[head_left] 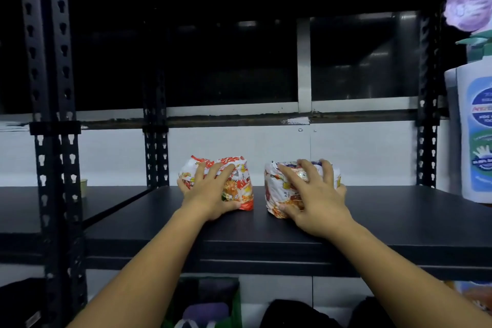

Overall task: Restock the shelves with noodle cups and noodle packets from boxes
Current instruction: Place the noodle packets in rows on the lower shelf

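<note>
With fingers curled over each, the left hand (210, 192) grips the red noodle packet (241, 189) and the right hand (316, 197) the pale noodle packet (274, 189), mid black shelf (399, 216); best push both squarely back before releasing.

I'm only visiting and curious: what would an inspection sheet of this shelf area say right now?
Surface: black shelf, a dark flat board.
Job's things: orange-red noodle packet and white noodle packet lie side by side on it, apart; no boxes seen.
Clutter: white pump bottle at the right edge; small green object on the neighbouring shelf, too small to tell.
Grips: left hand holds the orange-red packet; right hand holds the white one.
Cables: nothing seen.
Surroundings: slotted uprights, dark window behind, bags below.
</note>
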Motion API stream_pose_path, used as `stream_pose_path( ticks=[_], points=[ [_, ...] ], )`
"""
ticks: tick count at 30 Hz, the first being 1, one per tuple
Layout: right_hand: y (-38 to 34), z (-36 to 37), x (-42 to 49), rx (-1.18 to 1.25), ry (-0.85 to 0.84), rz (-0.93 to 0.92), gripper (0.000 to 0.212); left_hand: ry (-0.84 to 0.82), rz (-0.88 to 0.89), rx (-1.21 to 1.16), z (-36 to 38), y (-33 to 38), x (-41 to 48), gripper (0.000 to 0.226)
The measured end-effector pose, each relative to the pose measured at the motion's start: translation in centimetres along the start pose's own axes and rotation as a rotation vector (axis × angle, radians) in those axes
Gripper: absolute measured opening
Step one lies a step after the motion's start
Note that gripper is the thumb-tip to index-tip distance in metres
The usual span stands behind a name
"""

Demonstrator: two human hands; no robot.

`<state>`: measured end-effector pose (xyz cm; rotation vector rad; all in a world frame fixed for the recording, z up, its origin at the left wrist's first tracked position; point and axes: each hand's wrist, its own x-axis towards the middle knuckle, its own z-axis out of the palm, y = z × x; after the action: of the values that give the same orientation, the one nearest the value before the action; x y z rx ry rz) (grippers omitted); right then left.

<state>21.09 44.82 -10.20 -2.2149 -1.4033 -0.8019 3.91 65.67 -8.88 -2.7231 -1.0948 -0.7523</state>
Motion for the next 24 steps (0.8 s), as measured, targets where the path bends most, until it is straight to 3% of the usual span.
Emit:
stream_pose_path(
  ticks=[24],
  points=[
    [-0.2, 2.0, 1.6, -0.048, -0.009, -0.008, 0.088, -0.037, -0.097, 0.081, 1.8, -11.0, 8.9, 0.098]
  ],
)
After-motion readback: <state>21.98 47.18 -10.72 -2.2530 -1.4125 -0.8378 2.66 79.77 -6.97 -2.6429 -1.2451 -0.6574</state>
